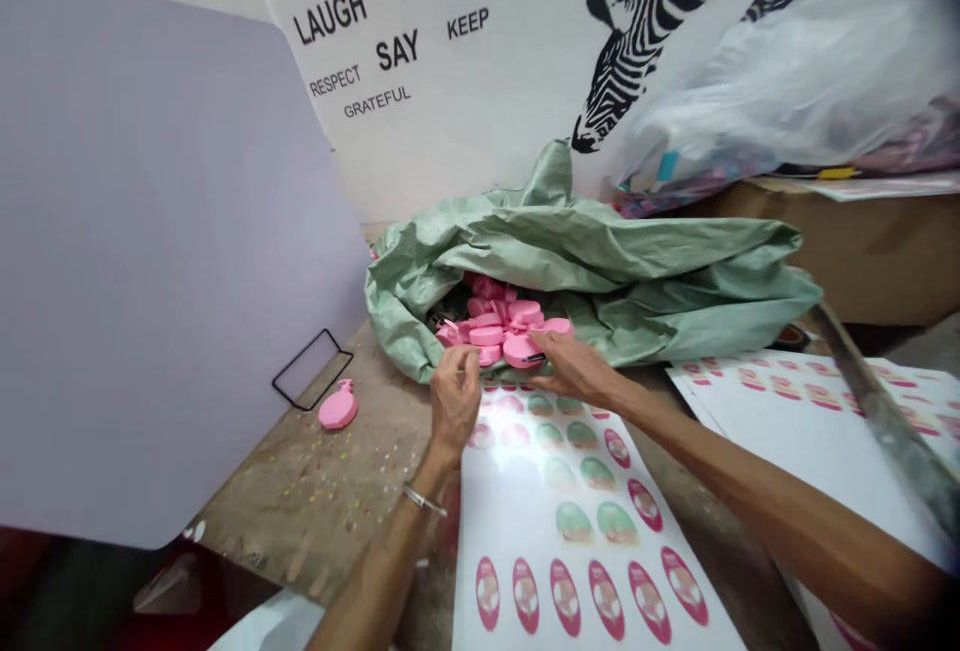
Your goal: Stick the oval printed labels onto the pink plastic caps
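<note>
A green woven sack (pixel 600 251) lies with its mouth toward me, full of pink round plastic pieces (pixel 486 335). My right hand (pixel 576 369) reaches in from the right at the mouth, with fingers and thumb about the edge of a pink round piece (pixel 519 351) that has a small black part. At the sack's front lip is my left hand (pixel 454 396), its fingers pinched together; whatever they hold is too small to make out. Under both forearms lies a sheet of printed stickers (pixel 525 521) with round and oval pictures. A metal bangle circles the left wrist.
One more pink round piece (pixel 338 408) rests on the brown table (pixel 330 491), beside a black wire stand (pixel 313 371) at a large pale panel (pixel 165 261). More printed sheets (pixel 802 421) lie right, near a metal bar (pixel 885 421). Behind are a cardboard box (pixel 877 251) and clear plastic bags (pixel 787 81).
</note>
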Demonstrator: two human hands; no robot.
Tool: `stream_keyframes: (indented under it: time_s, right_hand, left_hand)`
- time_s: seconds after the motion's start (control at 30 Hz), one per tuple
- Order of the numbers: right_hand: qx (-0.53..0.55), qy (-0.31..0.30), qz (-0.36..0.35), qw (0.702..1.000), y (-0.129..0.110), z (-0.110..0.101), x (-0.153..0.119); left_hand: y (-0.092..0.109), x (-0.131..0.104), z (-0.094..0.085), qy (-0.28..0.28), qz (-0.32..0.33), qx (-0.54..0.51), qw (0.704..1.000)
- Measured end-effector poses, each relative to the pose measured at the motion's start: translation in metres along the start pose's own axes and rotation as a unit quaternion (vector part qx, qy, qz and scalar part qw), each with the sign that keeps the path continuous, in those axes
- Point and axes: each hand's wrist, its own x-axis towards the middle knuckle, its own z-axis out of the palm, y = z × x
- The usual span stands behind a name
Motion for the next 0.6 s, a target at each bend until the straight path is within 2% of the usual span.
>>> stream_keyframes:
  time_s: [0.1, 0.17, 0.2, 0.27, 0.33, 0.4, 0.43, 0.5, 0.53, 0.57, 0.6]
  right_hand:
    - [-0.039, -0.011, 0.006, 0.999, -0.017, -0.001, -0.005]
    - [-0.041, 0.04, -0.021, 0.998, -0.027, -0.009, -0.016]
    - [-0.044, 0.082, -0.053, 0.994, -0.033, -0.014, -0.026]
    - [-0.045, 0.182, -0.136, 0.973, -0.049, -0.024, -0.052]
    - [-0.033, 0.248, -0.199, 0.948, -0.069, -0.028, -0.085]
    - [-0.015, 0.255, -0.235, 0.938, -0.09, -0.025, -0.118]
    - [-0.002, 0.25, -0.243, 0.937, -0.101, -0.021, -0.132]
    - [0.045, 0.254, -0.217, 0.942, -0.124, -0.012, -0.154]
    - [0.084, 0.264, -0.165, 0.947, -0.137, -0.008, -0.161]
    - [0.133, 0.271, -0.087, 0.949, -0.15, -0.004, -0.166]
    - [0.189, 0.272, 0.006, 0.943, -0.164, -0.001, -0.17]
  left_hand:
    - [0.007, -0.047, -0.008, -0.013, -0.085, -0.093, 0.992]
    - [0.008, -0.07, -0.016, -0.017, -0.178, -0.158, 0.971]
    - [0.009, -0.079, -0.02, -0.022, -0.229, -0.205, 0.951]
    - [0.012, -0.093, -0.023, -0.052, -0.326, -0.336, 0.882]
    - [0.02, -0.105, -0.02, -0.091, -0.386, -0.478, 0.784]
    - [0.034, -0.116, -0.014, -0.112, -0.415, -0.585, 0.688]
    - [0.041, -0.122, -0.01, -0.113, -0.42, -0.621, 0.652]
    - [0.055, -0.132, -0.005, -0.109, -0.418, -0.665, 0.609]
    - [0.059, -0.137, -0.004, -0.105, -0.41, -0.674, 0.605]
    - [0.062, -0.142, -0.004, -0.093, -0.395, -0.674, 0.618]
    - [0.064, -0.147, -0.004, -0.073, -0.376, -0.663, 0.643]
